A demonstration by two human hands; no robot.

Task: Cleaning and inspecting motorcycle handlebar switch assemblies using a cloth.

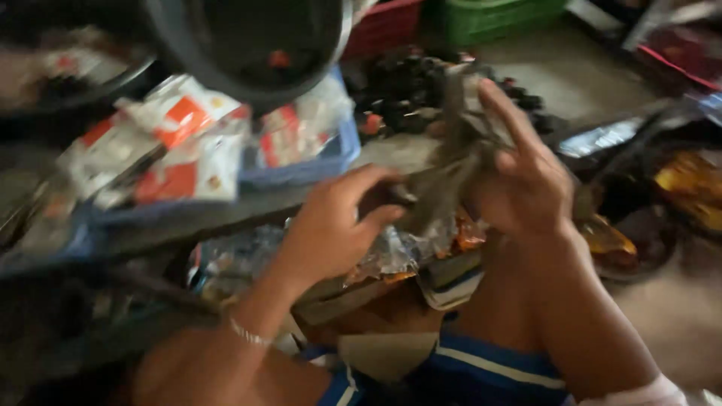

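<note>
Head view, heavily motion-blurred. A large dark round pan (248,45) fills the upper left, its rim overhanging the shelf below. Beneath it a blue tray (331,154) holds clear packets (180,143) with orange and white labels, piled loosely and spilling to the left. At the top edge stand a red basket (387,22) and a green basket (496,16), side by side. Below them lies a heap of small dark pieces (410,94) on the grey floor (571,75). To the right, shiny wrappers (692,184) in yellow and red lie around a dark bowl (639,233).

At centre, both hands meet on a crumpled grey wrapper (451,162), held up above the person's lap and in front of the dark heap. The left hand (335,222), a thin bracelet (248,333) at its wrist, is curled, thumb and forefinger pinched on the wrapper's lower left edge. The right hand (526,180) grips the wrapper's right side with its lower fingers, while the forefinger is stretched upward along the sheet. Just under the hands, clear and orange packets (410,248) rest on a flat board (361,293) across the lap, near blue striped shorts (481,368).
</note>
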